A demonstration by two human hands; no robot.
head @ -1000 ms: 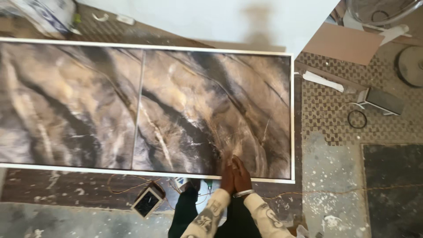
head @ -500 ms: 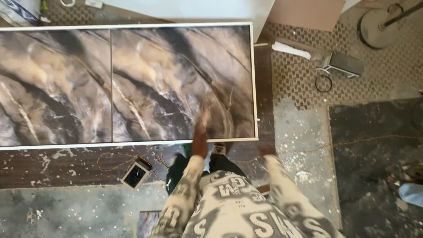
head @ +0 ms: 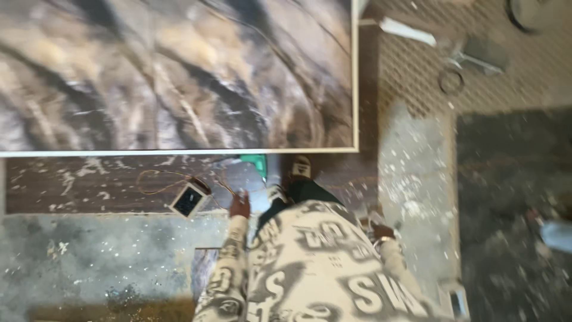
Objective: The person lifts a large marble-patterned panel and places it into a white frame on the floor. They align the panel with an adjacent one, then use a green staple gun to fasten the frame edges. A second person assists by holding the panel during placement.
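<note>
Bare floor (head: 417, 197) beside slab edge (head: 355, 77)

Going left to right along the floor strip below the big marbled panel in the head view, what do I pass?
Small dark-screened device → left hand → green object → shoe → right hand.

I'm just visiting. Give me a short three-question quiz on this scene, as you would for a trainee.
1. True or false: the left hand rests on the marbled panel.
2. Which lies nearest the left hand? A the small screen device; B the ring; C the white strip.
3. Fill in: the panel's border is ____.

Key
1. False: it hangs over the dark floor, below the panel's edge.
2. A
3. white. The right hand is at the person's side, apparently empty.
</note>
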